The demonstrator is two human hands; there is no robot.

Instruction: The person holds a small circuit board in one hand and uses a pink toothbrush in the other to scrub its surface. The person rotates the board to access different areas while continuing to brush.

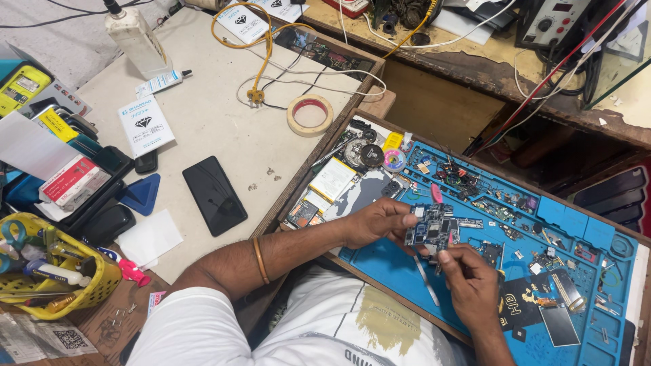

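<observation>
Left hand (pixel 376 220) gripped phone circuit board (pixel 431 229) above blue repair mat (pixel 386 268). Right hand (pixel 470 281) pinched tweezers (pixel 426 279) at board's lower edge, over mat.

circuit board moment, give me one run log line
left hand holds circuit board | right hand touches board's lower edge | above blue repair mat | tweezers lie on mat

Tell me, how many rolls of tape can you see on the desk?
2. A beige tape roll lies on the grey mat beside the yellow cable. A small pale roll sits at the blue mat's top-left corner. Others may be hidden in the clutter.
</observation>
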